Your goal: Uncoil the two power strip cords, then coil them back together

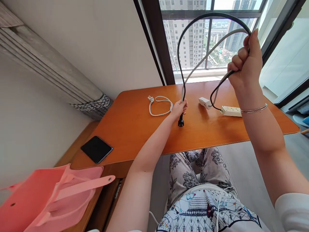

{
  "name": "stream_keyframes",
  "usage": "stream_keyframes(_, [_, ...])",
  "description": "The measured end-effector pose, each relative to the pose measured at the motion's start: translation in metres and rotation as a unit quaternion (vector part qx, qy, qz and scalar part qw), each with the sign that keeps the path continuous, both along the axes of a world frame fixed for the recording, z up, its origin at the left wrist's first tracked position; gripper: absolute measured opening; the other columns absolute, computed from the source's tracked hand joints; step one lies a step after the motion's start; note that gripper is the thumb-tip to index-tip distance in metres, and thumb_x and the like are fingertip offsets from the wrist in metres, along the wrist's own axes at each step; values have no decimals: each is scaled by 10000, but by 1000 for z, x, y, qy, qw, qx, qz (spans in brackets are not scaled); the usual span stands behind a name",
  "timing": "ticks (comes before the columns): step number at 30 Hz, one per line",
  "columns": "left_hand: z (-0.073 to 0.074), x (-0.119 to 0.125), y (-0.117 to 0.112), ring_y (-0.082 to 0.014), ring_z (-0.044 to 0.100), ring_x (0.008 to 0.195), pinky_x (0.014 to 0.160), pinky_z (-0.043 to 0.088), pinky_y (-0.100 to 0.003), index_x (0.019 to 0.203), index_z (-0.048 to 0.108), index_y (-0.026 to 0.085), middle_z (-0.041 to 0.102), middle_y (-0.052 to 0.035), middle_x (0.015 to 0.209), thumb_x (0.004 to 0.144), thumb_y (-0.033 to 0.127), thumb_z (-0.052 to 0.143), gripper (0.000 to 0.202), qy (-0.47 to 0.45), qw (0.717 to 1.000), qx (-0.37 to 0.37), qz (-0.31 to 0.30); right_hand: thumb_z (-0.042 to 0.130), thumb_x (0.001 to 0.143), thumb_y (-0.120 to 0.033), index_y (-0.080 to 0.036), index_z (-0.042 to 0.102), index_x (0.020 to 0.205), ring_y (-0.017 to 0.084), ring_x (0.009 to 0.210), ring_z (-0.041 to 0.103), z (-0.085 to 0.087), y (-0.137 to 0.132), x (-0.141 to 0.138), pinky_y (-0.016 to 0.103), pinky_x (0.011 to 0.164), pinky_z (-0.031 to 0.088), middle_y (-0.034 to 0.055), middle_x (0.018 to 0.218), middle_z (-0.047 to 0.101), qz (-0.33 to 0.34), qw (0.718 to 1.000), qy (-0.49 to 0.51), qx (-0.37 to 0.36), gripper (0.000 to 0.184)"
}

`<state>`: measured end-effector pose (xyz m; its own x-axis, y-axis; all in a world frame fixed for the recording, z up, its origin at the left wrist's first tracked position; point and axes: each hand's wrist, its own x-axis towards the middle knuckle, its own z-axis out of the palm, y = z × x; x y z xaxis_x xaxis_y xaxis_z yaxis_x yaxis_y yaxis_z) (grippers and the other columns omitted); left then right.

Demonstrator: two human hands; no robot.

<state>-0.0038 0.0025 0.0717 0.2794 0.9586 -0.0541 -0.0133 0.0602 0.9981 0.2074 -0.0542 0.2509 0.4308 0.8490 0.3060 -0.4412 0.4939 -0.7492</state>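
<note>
My right hand (246, 61) is raised in front of the window, its fist wrapped round a black power cord (180, 42) and a white power cord (212, 50). Both cords arch down to my left hand (180, 109), which grips them together just over the table. A black plug (181, 121) pokes out below that hand. Left of it, the white cord's loose end lies looped with a white plug (151, 99). From the right fist the cords drop to a cream power strip (230, 111) and a white socket block (204, 102); my right forearm partly hides the strip.
The orange-brown wooden table (130, 129) stands against the wall and window. A dark tablet or phone (96, 149) lies at its left front edge. Beside that is an open pink felt organizer (45, 193) with a strap. A tied grey curtain (60, 67) hangs at left.
</note>
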Motion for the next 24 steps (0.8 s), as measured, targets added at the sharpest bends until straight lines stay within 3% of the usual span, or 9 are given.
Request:
stream_keyframes(3, [10, 12, -9, -24, 227, 435, 429, 240, -169, 774, 516, 186, 428, 70, 609, 891, 542, 684, 410, -82, 997, 10, -13, 709, 911, -547, -283, 458, 736, 120, 485, 81, -9, 1, -11, 337, 476, 115, -97, 558, 118, 16, 999, -26, 19, 404])
stream_keyframes(6, [12, 28, -21, -13, 319, 487, 440, 251, -176, 960, 604, 196, 627, 5, 885, 734, 451, 851, 420, -91, 993, 67, -35, 699, 893, -604, -282, 455, 753, 107, 450, 128, -19, 4, -21, 322, 458, 133, -97, 549, 123, 39, 997, -48, 38, 428])
stream_keyframes(8, [9, 39, -26, -13, 373, 532, 469, 306, -186, 1069, 624, 211, 670, -35, 1072, 655, 412, 908, 541, -78, 990, 112, -37, 691, 871, -662, -281, 440, 754, 101, 425, 163, -25, 7, -25, 312, 444, 147, -98, 542, 121, 57, 995, -59, 49, 471])
stream_keyframes(11, [4, 52, -28, -22, 433, 580, 547, 399, -209, 1144, 627, 219, 675, -76, 1226, 646, 453, 920, 624, -64, 985, 159, -27, 673, 840, -733, -279, 426, 749, 101, 408, 206, -33, 8, -33, 298, 428, 162, -98, 535, 128, 67, 995, -53, 51, 525])
stream_keyframes(13, [0, 61, -26, -47, 499, 612, 591, 435, -228, 1133, 632, 216, 702, -69, 1168, 668, 502, 905, 611, -67, 983, 171, -27, 659, 836, -751, -277, 430, 747, 101, 409, 217, -37, 7, -39, 289, 423, 169, -99, 535, 133, 66, 996, -39, 47, 534])
stream_keyframes(15, [-5, 69, -24, -70, 524, 600, 588, 433, -239, 1042, 641, 199, 720, -41, 969, 722, 582, 850, 541, -70, 983, 165, -43, 652, 836, -757, -277, 438, 749, 102, 414, 222, -42, 4, -45, 282, 421, 180, -100, 533, 137, 66, 996, -28, 47, 532])
stream_keyframes(19, [-13, 74, -21, -81, 457, 529, 540, 375, -247, 710, 535, 181, 578, 4, 609, 793, 780, 656, 616, -38, 984, 146, -98, 688, 830, -718, -273, 444, 740, 104, 425, 241, -47, -3, -49, 269, 425, 224, -101, 528, 152, 93, 995, -37, 27, 515])
stream_keyframes(24, [-16, 54, -24, -109, 437, 564, 591, 381, -277, 639, 453, 210, 484, 23, 560, 831, 825, 544, 650, 59, 972, 209, -94, 730, 858, -521, -253, 462, 712, 81, 451, 309, -36, -12, -18, 235, 500, 329, -106, 535, 180, 203, 978, -39, -17, 407])
